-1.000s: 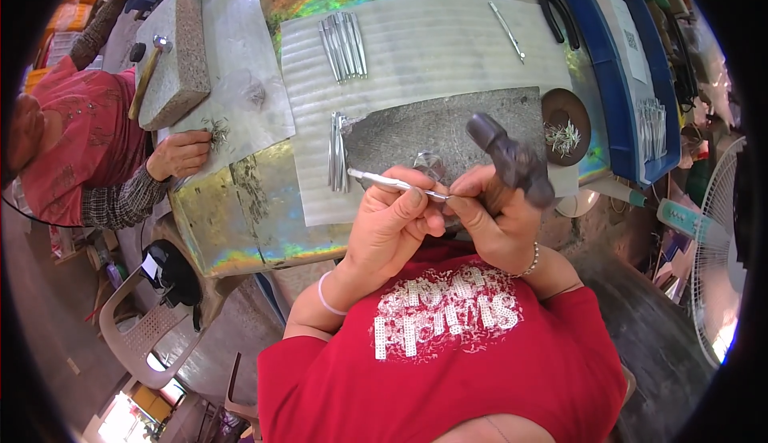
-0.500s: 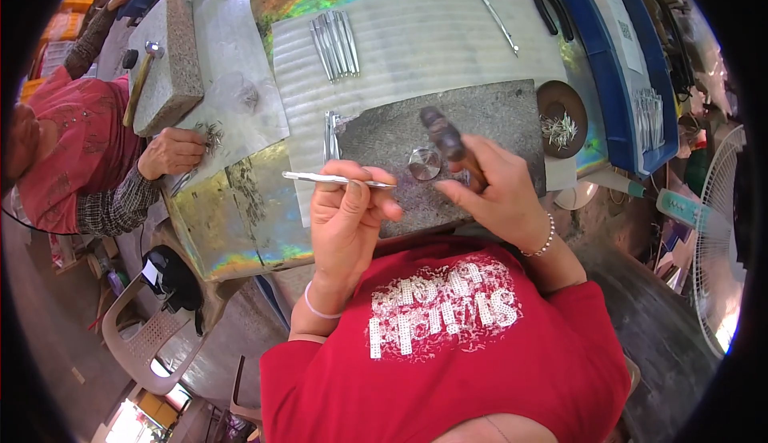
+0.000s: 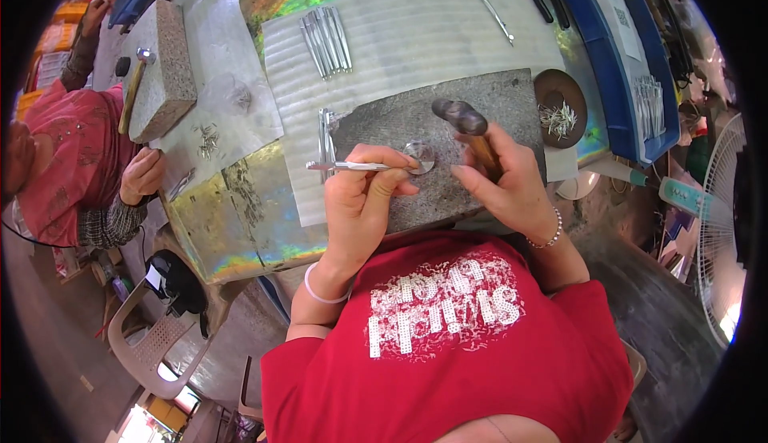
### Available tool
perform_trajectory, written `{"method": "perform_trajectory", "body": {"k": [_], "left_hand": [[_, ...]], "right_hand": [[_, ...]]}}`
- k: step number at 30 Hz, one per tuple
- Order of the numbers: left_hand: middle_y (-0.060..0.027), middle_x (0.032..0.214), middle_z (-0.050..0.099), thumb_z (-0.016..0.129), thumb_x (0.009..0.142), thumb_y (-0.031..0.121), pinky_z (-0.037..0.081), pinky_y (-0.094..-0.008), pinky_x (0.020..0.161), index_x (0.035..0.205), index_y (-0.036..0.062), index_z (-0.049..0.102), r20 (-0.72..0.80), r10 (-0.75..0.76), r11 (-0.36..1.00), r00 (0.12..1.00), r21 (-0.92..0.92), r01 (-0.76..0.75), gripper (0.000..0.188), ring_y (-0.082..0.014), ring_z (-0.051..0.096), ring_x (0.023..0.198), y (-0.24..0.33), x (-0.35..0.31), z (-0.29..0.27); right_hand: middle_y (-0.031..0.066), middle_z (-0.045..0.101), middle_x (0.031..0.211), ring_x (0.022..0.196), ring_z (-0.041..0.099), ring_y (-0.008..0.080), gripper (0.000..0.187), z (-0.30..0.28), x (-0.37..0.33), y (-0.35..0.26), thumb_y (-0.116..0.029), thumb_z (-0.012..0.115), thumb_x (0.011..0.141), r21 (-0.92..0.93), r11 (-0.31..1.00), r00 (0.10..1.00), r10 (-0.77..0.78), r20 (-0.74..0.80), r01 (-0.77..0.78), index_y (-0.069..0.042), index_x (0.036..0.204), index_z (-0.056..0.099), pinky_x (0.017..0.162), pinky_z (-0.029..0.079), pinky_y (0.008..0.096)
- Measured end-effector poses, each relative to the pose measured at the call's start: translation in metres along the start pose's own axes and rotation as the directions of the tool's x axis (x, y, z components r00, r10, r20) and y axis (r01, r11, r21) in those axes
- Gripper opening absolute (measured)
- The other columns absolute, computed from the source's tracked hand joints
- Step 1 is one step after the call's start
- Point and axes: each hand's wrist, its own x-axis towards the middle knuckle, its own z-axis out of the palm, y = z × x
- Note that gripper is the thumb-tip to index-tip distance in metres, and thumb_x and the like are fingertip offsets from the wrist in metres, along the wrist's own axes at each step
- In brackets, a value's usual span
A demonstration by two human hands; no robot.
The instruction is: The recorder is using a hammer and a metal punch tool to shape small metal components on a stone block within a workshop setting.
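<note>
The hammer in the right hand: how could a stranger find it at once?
Find the dark stone slab on the corrugated sheet. Over its middle, the right hand grips a hammer by its wooden handle. Unlike the other hammer, left on a grey block, its head is dark.

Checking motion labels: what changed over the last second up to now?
The right hand brought the hammer down from its raised position onto the stone slab. The left hand lowered the metal rod, tip now at the small round piece. Both grips unchanged.
</note>
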Motion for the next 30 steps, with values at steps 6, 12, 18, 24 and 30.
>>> {"method": "perform_trajectory", "body": {"k": [6,12,18,24,30], "left_hand": [[-0.0095,0.090,0.058,0.052,0.087,-0.006,0.052,-0.0226,0.064,0.090,-0.0048,0.057,-0.038,0.022,0.991,0.999,0.133,-0.017,0.006,-0.0135,0.061,0.072,-0.002,0.003,0.005],[-0.0098,0.090,0.058,0.052,0.086,-0.007,0.053,-0.0228,0.064,0.090,-0.0048,0.056,-0.038,0.033,0.985,0.999,0.170,-0.026,0.006,-0.0135,0.061,0.073,-0.002,0.002,0.007],[-0.0093,0.087,0.058,0.052,0.087,-0.006,0.052,-0.0232,0.064,0.089,-0.0047,0.056,-0.029,0.056,0.974,0.998,0.222,-0.048,0.005,-0.0128,0.061,0.074,0.000,0.004,0.011],[-0.0113,0.084,0.059,0.057,0.081,-0.008,0.050,-0.0286,0.059,0.088,-0.0011,0.057,0.078,0.210,0.829,0.975,0.515,-0.220,0.010,-0.0213,0.062,0.068,0.000,0.005,0.010],[-0.0108,0.085,0.060,0.060,0.068,-0.007,0.048,-0.0324,0.054,0.092,0.0031,0.057,0.250,0.329,0.501,0.911,0.771,-0.392,0.026,-0.0257,0.062,0.066,0.009,0.003,0.018]], "right_hand": [[0.0056,0.057,0.065,0.053,0.053,0.0114,0.025,-0.003,-0.007,0.009,-0.010,0.068,0.078,0.093,0.993,0.998,0.070,-0.001,-0.069,-0.001,0.099,0.056,0.051,0.042,0.0259],[0.0072,0.057,0.065,0.054,0.055,0.0141,0.025,-0.004,-0.006,0.010,-0.010,0.067,0.078,0.095,0.995,0.999,0.035,0.003,-0.035,0.000,0.098,0.056,0.052,0.043,0.0263],[0.0097,0.059,0.068,0.057,0.059,0.0187,0.026,-0.003,-0.007,0.015,-0.011,0.067,0.078,0.124,0.992,1.000,0.011,-0.023,-0.008,0.000,0.098,0.056,0.054,0.045,0.0284],[0.0118,0.060,0.071,0.060,0.061,0.0237,0.026,-0.002,-0.006,0.016,-0.012,0.067,0.078,0.090,0.995,0.998,-0.039,-0.040,0.042,0.000,0.098,0.055,0.056,0.046,0.0301],[0.0055,0.058,0.068,0.061,0.058,0.0116,0.023,-0.002,-0.010,0.005,-0.008,0.069,0.075,0.315,0.949,0.999,-0.041,0.033,0.028,-0.002,0.096,0.060,0.056,0.045,0.0269]]}}
